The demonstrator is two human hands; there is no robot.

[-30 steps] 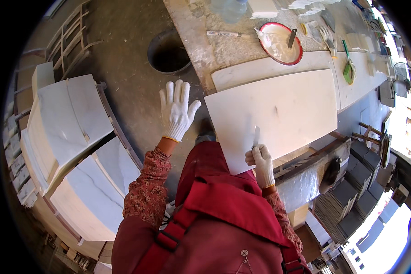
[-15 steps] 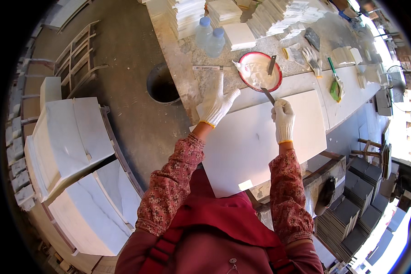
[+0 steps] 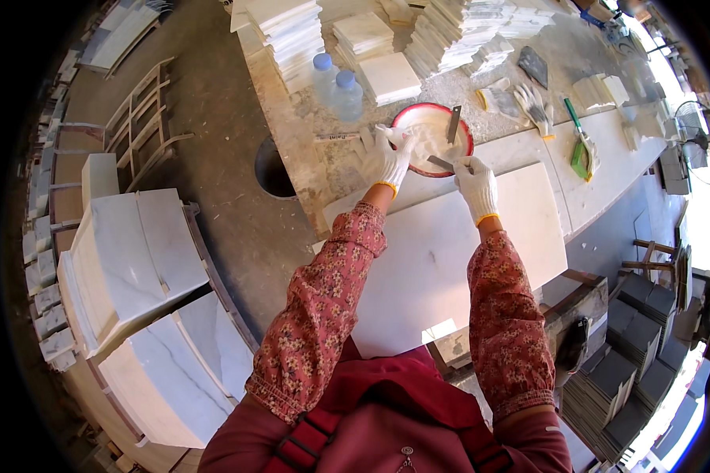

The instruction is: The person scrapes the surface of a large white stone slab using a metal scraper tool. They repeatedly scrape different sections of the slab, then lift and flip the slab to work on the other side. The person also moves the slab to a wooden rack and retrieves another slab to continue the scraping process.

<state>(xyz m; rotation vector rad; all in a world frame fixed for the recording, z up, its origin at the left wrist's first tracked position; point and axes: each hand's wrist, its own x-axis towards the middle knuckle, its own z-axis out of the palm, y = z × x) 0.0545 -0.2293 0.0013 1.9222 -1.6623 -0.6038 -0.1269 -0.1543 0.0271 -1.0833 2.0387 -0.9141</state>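
- The scraper (image 3: 441, 164) is at the near-right rim of the red-rimmed bowl (image 3: 471, 140), its blade pointing over the edge; the right hand (image 3: 476, 185) pinches it with curled fingers.
- The left hand (image 3: 388, 159) is at the bowl's left rim, its fingers partly bent; I cannot tell whether they pinch the rim or something white there.
- White paste (image 3: 428, 144) coats the bowl's inside, and a second metal blade (image 3: 454, 124) leans at its far-right side.
- Nearer than the bowl, a broad pale slab (image 3: 442, 252) reaches to the person's body, with both forearms extending over its sides.
- A narrow strip of worktop (image 3: 296, 142) separates the bowl from the spare gloves (image 3: 534, 110) on its right; the worktop's edge runs to the bowl's left, with a dark bucket (image 3: 276, 167) on the floor beyond.
- Two bottles (image 3: 346, 96) and a stack of white tiles (image 3: 390, 79) crowd the space behind and left of the bowl; a green brush (image 3: 579, 162) lies well to its right.
- The marker (image 3: 337, 137) left of the bowl is partly hidden by the left hand; the scraper's handle end is covered by the right glove.
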